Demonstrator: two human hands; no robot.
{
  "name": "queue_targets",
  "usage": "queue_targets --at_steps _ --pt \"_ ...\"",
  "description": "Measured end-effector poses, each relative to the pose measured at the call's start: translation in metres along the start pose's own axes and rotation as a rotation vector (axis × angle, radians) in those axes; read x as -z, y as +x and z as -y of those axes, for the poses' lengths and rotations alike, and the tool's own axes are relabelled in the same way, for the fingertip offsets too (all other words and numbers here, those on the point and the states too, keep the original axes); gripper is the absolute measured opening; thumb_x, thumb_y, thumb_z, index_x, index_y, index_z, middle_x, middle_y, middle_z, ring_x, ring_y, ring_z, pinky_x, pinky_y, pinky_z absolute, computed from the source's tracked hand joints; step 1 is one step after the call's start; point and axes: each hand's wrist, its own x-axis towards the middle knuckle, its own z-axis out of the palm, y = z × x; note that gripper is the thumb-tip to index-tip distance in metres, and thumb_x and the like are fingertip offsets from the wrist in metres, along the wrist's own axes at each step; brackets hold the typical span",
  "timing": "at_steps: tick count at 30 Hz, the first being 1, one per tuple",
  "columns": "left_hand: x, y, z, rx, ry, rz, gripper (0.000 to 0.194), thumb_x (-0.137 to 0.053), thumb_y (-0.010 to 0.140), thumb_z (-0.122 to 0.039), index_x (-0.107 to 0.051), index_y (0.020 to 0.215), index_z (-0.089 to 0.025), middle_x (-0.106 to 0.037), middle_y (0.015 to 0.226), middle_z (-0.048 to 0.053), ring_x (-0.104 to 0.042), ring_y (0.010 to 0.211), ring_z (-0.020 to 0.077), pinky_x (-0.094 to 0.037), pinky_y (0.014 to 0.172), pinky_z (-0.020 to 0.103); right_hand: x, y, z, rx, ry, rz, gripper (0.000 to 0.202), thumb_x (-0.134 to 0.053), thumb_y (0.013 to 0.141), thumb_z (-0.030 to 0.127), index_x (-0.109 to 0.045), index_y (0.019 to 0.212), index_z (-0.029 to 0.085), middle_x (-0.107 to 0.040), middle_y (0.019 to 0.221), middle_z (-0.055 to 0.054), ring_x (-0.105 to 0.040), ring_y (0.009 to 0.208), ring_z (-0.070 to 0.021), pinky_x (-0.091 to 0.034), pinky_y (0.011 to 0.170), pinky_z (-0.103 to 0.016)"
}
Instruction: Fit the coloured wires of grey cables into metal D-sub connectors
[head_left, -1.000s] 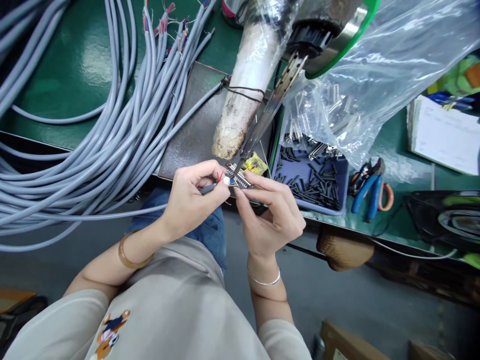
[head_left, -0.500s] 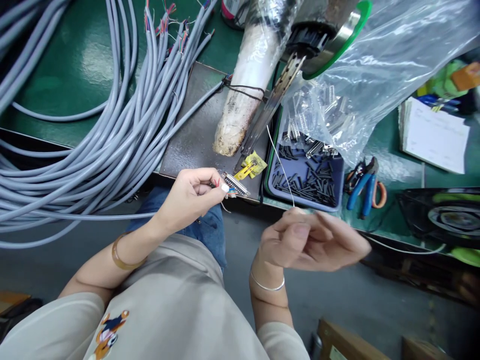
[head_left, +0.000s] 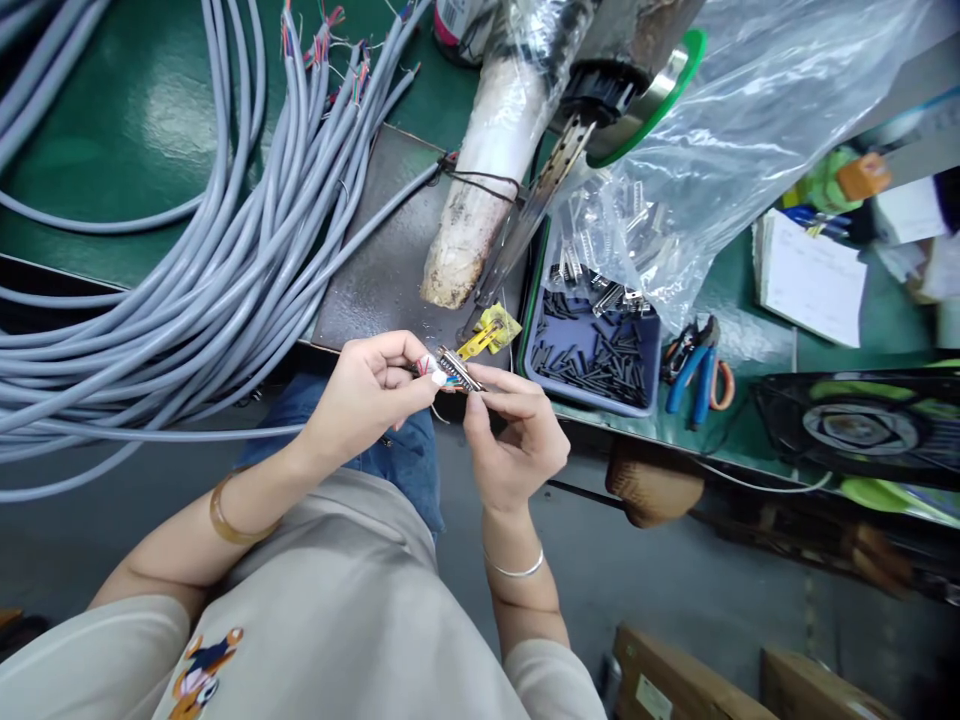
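Observation:
My left hand is closed, thumb and fingers pinching the thin coloured wires at the back of a multi-pin connector. A grey cable runs from the left to this hand. At the connector's right end, my right hand is closed with its thumb and fingertips on it. Just beyond the connector lies a yellow clip-like piece on a crumpled yellow pad. Above that, a soldering iron points down beside a plastic-wrapped post. My fingers hide part of the wires.
Many grey cables with stripped ends cover the left side. A blue tray holds black tubes and bagged metal connectors. Blue-handled pliers, a paper pad and a black fan lie to the right. Cardboard boxes stand below.
My right hand has moved left from in front of the tray to the connector and now grips its end. The thin silvery wire is no longer stretched to that hand. My left hand keeps its hold.

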Motion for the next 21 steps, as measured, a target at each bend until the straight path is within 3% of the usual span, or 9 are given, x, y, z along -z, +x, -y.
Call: queue_targets --at_steps 7,14,21 --pt "-0.006 0.005 0.0 -0.122 0.043 -0.077 0.016 -0.073 0.068 -0.017 -0.057 0.067 -0.017 -0.049 0.053 -0.007 -0.035 0.04 0.0017 -0.026 0.037 0.015 -0.005 0.004 -0.001 0.083 -0.105 -0.037 0.02 -0.07 0.087 0.009 -0.064 0.099 0.025 -0.081 0.107 -0.004 -0.079 0.095 -0.019 -0.066 0.082 -0.033" --pt "-0.013 0.008 -0.002 -0.251 0.117 -0.15 0.015 -0.069 0.07 -0.016 -0.055 0.067 -0.017 -0.053 0.065 -0.004 -0.049 0.055 0.0055 -0.04 0.049 0.015 -0.005 0.011 -0.002 0.09 -0.088 -0.039 0.018 -0.069 0.088 0.008 -0.062 0.095 0.024 -0.081 0.108 -0.004 -0.079 0.096 -0.0195 -0.065 0.083 -0.034" --pt "-0.015 0.012 -0.002 -0.268 0.142 -0.161 0.016 -0.068 0.069 -0.014 -0.053 0.067 -0.018 -0.05 0.065 -0.004 -0.054 0.06 0.0077 -0.045 0.054 0.016 -0.006 0.015 -0.004 0.054 -0.043 -0.045 0.016 -0.069 0.089 0.01 -0.064 0.096 0.023 -0.08 0.108 -0.005 -0.079 0.096 -0.0208 -0.066 0.083 -0.037"
